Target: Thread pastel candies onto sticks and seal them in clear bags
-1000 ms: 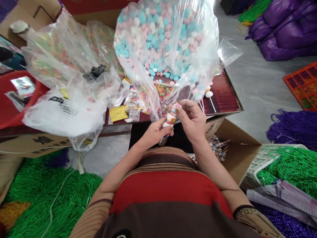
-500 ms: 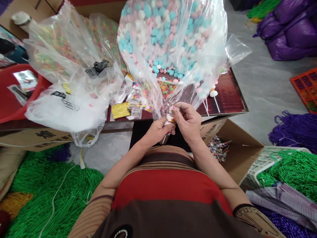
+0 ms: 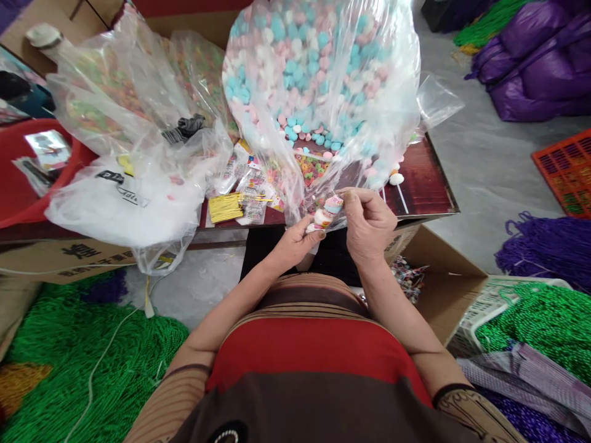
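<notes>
My left hand (image 3: 298, 241) is closed around the lower part of a marshmallow lollipop (image 3: 322, 216). Its stacked white, pink and blue pieces tilt up to the right and seem to be inside a clear printed wrapper (image 3: 335, 202). With thumb and forefinger pinched, my right hand (image 3: 370, 221) is at the top of this wrapper, seemingly gripping its edge. Just beyond both hands lies the open mouth of a large clear bag of pink, white and blue marshmallows (image 3: 318, 61). Colourful ring candies (image 3: 311, 169) show near that mouth.
Yellow twist ties (image 3: 225, 208) and printed packets (image 3: 253, 184) lie left of my hands on the dark red table (image 3: 427, 175). Another marshmallow lollipop (image 3: 398, 180) rests at the right. Below the table's right end stands an open cardboard box (image 3: 455, 283) with wrapped sticks inside.
My right hand has moved right, away from the left, and the wrapped top of the lollipop now shows between them. My left hand keeps its grip at nearly the same place.
</notes>
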The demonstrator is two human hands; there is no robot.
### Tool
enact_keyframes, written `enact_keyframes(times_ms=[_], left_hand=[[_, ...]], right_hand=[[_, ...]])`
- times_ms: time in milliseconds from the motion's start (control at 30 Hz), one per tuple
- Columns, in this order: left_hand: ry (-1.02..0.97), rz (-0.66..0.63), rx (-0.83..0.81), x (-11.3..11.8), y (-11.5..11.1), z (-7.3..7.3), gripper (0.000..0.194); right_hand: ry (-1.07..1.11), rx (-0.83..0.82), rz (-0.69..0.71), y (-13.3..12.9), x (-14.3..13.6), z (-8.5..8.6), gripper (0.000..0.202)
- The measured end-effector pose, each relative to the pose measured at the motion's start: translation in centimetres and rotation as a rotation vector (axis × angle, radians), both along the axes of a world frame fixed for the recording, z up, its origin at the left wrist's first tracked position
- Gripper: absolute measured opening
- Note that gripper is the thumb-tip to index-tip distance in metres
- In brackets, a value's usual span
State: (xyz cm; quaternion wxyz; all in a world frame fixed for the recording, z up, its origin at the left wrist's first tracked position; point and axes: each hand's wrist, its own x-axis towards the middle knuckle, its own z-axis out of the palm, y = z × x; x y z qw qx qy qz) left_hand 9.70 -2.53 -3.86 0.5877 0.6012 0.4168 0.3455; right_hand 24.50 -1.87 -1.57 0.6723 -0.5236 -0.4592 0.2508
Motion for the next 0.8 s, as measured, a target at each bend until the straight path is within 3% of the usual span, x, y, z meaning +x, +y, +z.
enact_keyframes(times_ms=[67, 200, 333, 500, 667, 800], left_hand=[[-0.054, 0.003, 0.001, 0.2, -0.1, -0.3, 0.053], [-0.127, 0.014, -0.007, 0.3, 0.0, -0.5, 0.048], [-0.028, 0.035, 0.061, 0.2, 0.3, -1.0, 0.042], [0.064, 0.037, 0.106, 0.3, 0.5, -1.3, 0.043], [-0.002, 0.058, 0.096, 0.3, 0.6, -1.2, 0.042], [-0.092, 0.061, 0.086, 0.0, 0.5, -1.5, 0.043]], right_hand=[[0.119, -0.052, 0.003, 0.3, -0.3, -0.1, 0.031], [0.376, -0.148, 0.137, 0.7, -0.4, 0.1, 0.034], [0.384, -0.197, 0.243, 0.4, -0.2, 0.9, 0.033], [0.422, -0.211, 0.24, 0.6, -0.3, 0.9, 0.031], [0.513, -0.241, 0.377, 1.2, -0.4, 1.1, 0.041], [0.427, -0.218, 0.431, 0.6, -0.3, 1.4, 0.041]])
